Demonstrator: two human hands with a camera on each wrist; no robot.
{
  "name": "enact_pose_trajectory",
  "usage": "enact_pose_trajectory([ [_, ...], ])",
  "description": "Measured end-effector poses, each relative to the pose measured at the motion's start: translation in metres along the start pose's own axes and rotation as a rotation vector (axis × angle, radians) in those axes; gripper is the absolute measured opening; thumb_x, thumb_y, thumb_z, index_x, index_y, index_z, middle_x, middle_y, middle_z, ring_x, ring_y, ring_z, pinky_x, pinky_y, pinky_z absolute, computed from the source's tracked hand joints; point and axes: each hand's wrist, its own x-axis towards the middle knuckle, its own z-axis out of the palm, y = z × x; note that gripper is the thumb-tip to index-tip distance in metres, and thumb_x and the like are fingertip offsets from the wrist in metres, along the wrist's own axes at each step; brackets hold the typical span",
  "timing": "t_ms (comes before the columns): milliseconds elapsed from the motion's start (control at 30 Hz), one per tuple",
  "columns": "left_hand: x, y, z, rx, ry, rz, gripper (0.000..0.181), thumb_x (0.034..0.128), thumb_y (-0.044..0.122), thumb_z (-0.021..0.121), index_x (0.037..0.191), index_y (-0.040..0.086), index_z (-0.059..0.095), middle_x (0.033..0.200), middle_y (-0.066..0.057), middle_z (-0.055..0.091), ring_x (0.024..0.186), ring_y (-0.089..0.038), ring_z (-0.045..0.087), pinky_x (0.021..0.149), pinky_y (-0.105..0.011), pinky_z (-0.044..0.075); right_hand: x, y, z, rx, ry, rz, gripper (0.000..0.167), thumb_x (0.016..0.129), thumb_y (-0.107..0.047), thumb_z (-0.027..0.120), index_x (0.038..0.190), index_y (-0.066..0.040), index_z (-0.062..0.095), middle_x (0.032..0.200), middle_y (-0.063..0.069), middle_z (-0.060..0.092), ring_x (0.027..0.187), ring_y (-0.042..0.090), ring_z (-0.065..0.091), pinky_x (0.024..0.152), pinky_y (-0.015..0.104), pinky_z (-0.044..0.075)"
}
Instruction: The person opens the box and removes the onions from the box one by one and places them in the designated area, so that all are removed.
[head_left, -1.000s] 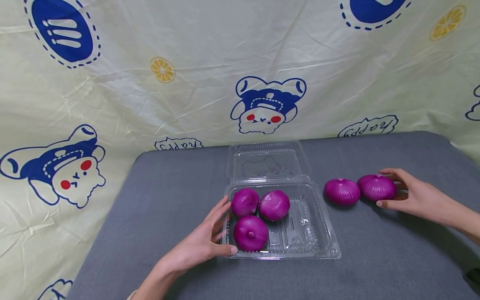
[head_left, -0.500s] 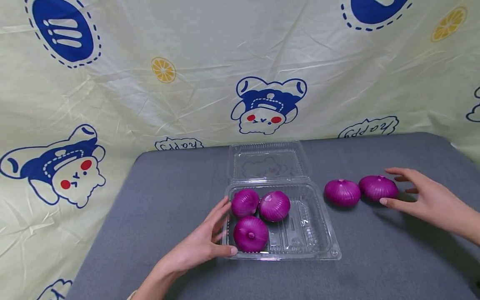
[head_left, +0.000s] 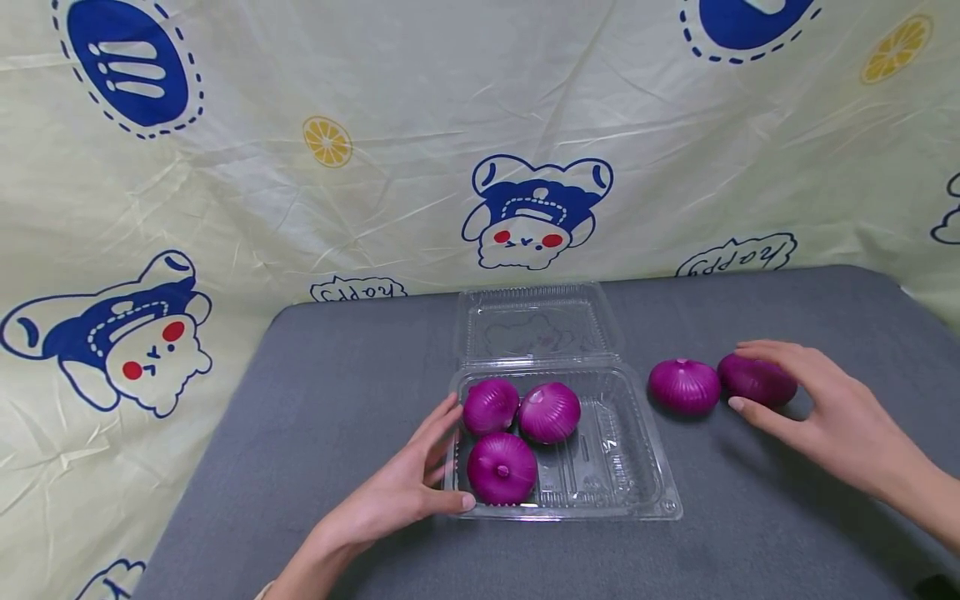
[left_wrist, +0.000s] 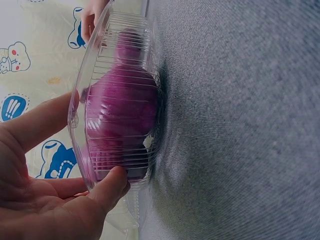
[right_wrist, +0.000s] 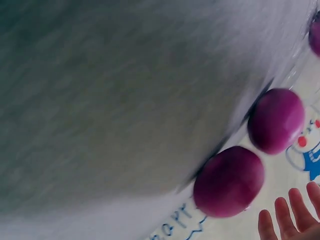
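Clear container (head_left: 622,479): sits on the grey table (head_left: 337,392); looks light and thin-walled, so probably slides easily unless braced.
Lid (head_left: 536,325): lies folded back beyond the container's far edge, presumably to keep the top accessible.
Left hand (head_left: 405,492): rests at the container's left wall, with fingers spread along the rim and thumb at the near-left corner; likely steadies rather than lifts.
Three onions (head_left: 502,468): cluster inside the container, on its left side, next to the left hand; perhaps grouped there to leave floor space on its right.
Inner loose onion (head_left: 684,387): sits stem up, just right of the container.
Outer loose onion (head_left: 753,383): sits farther right of the container, beside the inner one; lies between right thumb and fingers.
Right hand (head_left: 832,408): hangs right of the container, fingers spread, with thumb on the outer loose onion's near side; appears not to grip, contact unclear.
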Motion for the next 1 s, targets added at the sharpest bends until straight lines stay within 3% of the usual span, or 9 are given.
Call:
enact_pose_trajectory([
  [200,0.000,-0.001,0.000,-0.007,0.001,0.003,0.096,0.0823,0.000,0.076,0.157,0.015,0.018,0.163,0.006,0.002,0.148,-0.030,0.014,0.114,-0.040,0.028,0.006,-0.026,0.007,0.016,-0.004,-0.147,0.067,0.066,-0.014,0.090,0.128,-0.017,0.063,0.129,0.000,0.058,0.120,-0.003,0.041,0.099,0.002,0.024],
  [433,-0.001,0.000,-0.001,-0.013,-0.008,0.002,0.096,0.0825,0.002,0.076,0.157,0.015,0.018,0.163,0.007,0.001,0.148,-0.029,0.013,0.114,-0.040,0.028,0.008,-0.054,0.016,0.099,-0.093,-0.158,0.069,0.070,-0.015,0.090,0.131,-0.022,0.061,0.132,-0.006,0.056,0.123,-0.002,0.043,0.097,0.002,0.029],
  [633,-0.001,0.001,0.000,-0.006,-0.005,-0.004,0.095,0.0829,0.003,0.076,0.157,0.016,0.018,0.163,0.009,0.002,0.148,-0.028,0.014,0.115,-0.041,0.027,0.010,-0.071,0.024,0.156,-0.124,-0.218,0.072,0.069,-0.016,0.091,0.133,-0.026,0.059,0.134,-0.007,0.055,0.124,0.004,0.045,0.100,0.005,0.030],
  [867,-0.001,0.001,0.000,-0.001,0.001,-0.007,0.095,0.0828,0.002,0.076,0.157,0.017,0.019,0.163,0.009,0.003,0.148,-0.028,0.015,0.115,-0.043,0.026,0.011,-0.082,0.036,0.151,-0.173,-0.248,0.070,0.073,-0.019,0.088,0.135,-0.030,0.056,0.136,-0.012,0.053,0.124,0.005,0.047,0.101,0.006,0.031],
  [1000,-0.001,0.000,0.000,-0.002,0.002,-0.007,0.095,0.0826,0.003,0.076,0.157,0.017,0.019,0.163,0.009,0.003,0.148,-0.028,0.015,0.115,-0.044,0.026,0.011,-0.085,0.044,0.136,-0.236,-0.281,0.065,0.078,-0.023,0.085,0.135,-0.033,0.054,0.137,-0.011,0.053,0.125,0.007,0.046,0.098,0.020,0.045],
])
